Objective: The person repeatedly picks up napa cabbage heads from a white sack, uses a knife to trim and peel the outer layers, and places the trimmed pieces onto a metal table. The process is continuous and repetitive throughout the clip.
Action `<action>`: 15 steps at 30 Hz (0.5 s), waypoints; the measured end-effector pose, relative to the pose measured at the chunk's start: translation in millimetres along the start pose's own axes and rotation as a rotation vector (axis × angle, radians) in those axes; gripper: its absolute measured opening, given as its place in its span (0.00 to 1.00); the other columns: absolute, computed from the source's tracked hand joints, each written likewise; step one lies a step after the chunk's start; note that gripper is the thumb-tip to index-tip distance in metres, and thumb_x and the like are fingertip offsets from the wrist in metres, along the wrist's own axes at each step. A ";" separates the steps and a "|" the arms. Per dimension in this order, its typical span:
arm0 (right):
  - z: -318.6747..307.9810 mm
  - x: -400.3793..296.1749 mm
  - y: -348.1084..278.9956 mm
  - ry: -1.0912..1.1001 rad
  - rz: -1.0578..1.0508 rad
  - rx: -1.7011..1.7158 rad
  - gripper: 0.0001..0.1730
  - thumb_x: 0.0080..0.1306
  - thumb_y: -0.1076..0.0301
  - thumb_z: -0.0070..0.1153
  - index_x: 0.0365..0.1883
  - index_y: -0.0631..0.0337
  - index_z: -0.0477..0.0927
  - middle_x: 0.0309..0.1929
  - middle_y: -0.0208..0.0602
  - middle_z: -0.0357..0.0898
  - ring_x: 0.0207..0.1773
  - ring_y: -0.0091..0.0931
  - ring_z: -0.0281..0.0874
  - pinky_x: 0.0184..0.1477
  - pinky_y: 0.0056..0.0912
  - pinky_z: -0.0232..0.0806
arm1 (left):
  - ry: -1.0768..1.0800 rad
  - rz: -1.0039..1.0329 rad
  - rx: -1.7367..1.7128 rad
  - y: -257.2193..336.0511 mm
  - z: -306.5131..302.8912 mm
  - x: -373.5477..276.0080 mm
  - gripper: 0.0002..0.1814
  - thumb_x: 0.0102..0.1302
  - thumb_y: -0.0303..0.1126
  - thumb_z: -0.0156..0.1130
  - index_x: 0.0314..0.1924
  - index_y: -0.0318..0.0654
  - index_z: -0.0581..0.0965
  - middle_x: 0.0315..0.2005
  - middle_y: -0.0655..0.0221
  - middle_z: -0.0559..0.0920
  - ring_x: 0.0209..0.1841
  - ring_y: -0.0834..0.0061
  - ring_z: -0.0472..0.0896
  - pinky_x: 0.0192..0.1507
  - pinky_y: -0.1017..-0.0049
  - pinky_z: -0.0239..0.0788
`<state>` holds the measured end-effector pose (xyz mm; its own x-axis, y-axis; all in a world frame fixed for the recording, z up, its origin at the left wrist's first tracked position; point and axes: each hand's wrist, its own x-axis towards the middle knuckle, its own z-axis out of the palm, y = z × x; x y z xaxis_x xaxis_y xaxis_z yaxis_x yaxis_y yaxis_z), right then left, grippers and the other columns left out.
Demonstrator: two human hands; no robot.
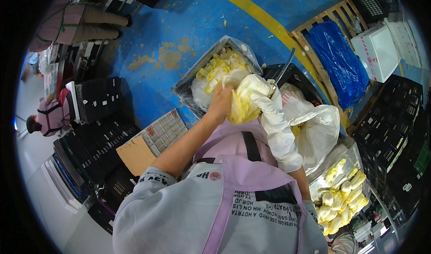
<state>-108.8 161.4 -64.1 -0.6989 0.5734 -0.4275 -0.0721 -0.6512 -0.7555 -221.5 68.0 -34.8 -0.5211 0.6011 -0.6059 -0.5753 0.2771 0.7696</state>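
Observation:
A head of napa cabbage (245, 108) with yellow leaves is held in front of my apron. My bare left hand (221, 100) grips its left side around a pale outer leaf (237, 76). On the right, my right hand (261, 97) wears a white glove and a long white sleeve cover, and lies against the cabbage. A knife (285, 68) sticks out from that hand, its blade pointing up and away from me; its handle is mostly hidden. Just beyond my hands stands a plastic-lined crate (192, 72) heaped with loose yellow cabbage leaves (223, 65).
To the right are an open white plastic bag (318, 132) and a clear-sided bin (350, 149) with several cabbages (340, 200). A wooden pallet (308, 48) carries a blue plastic-wrapped bundle (338, 62). Black crates (101, 139) line the left. Two people stand or sit at the left.

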 end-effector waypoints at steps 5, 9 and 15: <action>2.8 -4.1 -0.2 0.002 0.036 0.145 0.25 0.47 0.79 0.66 0.43 0.60 0.72 0.41 0.29 0.76 0.41 0.20 0.74 0.44 0.23 0.69 | 0.010 0.078 -0.125 -8.9 -5.9 10.9 0.13 0.66 0.32 0.48 0.49 0.34 0.70 0.37 0.67 0.76 0.36 0.81 0.74 0.38 0.79 0.68; 5.8 -6.7 10.3 0.150 -0.058 0.232 0.25 0.47 0.80 0.65 0.44 0.58 0.70 0.41 0.27 0.74 0.42 0.20 0.73 0.46 0.24 0.68 | 0.316 0.379 0.192 -18.8 -20.3 25.0 0.10 0.66 0.33 0.52 0.43 0.35 0.72 0.32 0.70 0.74 0.33 0.83 0.70 0.34 0.80 0.64; -7.4 -5.7 -1.7 0.191 -0.108 0.263 0.22 0.50 0.76 0.61 0.43 0.55 0.69 0.41 0.27 0.73 0.43 0.22 0.72 0.46 0.26 0.69 | 0.518 0.403 0.515 -47.9 -98.2 62.0 0.15 0.63 0.36 0.57 0.44 0.35 0.69 0.34 0.65 0.76 0.35 0.73 0.73 0.38 0.74 0.65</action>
<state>-99.5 162.9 -64.0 -0.5330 0.7124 -0.4565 -0.3365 -0.6735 -0.6582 -288.2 18.4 -129.1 -0.9218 0.3412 -0.1838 0.0117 0.4985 0.8668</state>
